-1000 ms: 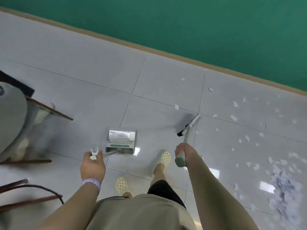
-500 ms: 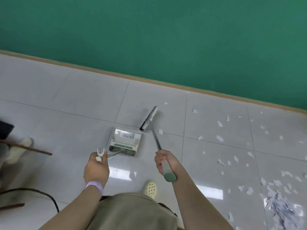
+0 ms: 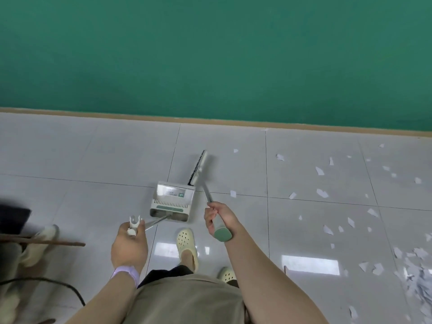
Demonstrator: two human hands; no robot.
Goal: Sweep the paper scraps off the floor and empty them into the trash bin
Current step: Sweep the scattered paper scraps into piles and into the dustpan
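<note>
My left hand (image 3: 129, 246) grips the white handle end of a long-handled dustpan (image 3: 172, 202), whose grey pan hangs in front of my feet. My right hand (image 3: 219, 218) grips the green handle of a broom (image 3: 198, 168); its dark bristle head points away toward the wall, just right of the pan. White paper scraps (image 3: 322, 192) lie scattered over the tiles to the right, with a denser heap (image 3: 418, 284) at the lower right edge. No trash bin is in view.
A green wall (image 3: 210, 54) with a tan baseboard bounds the pale tiled floor (image 3: 81, 160). At the left edge are a wooden rod (image 3: 46, 242), a dark object, a black cable (image 3: 58, 282) and another person's light shoe (image 3: 46, 232).
The broom head swung from the right over to the left, ending beside the dustpan. My view tilted up toward the wall and I stepped forward. Both hands kept their grips.
</note>
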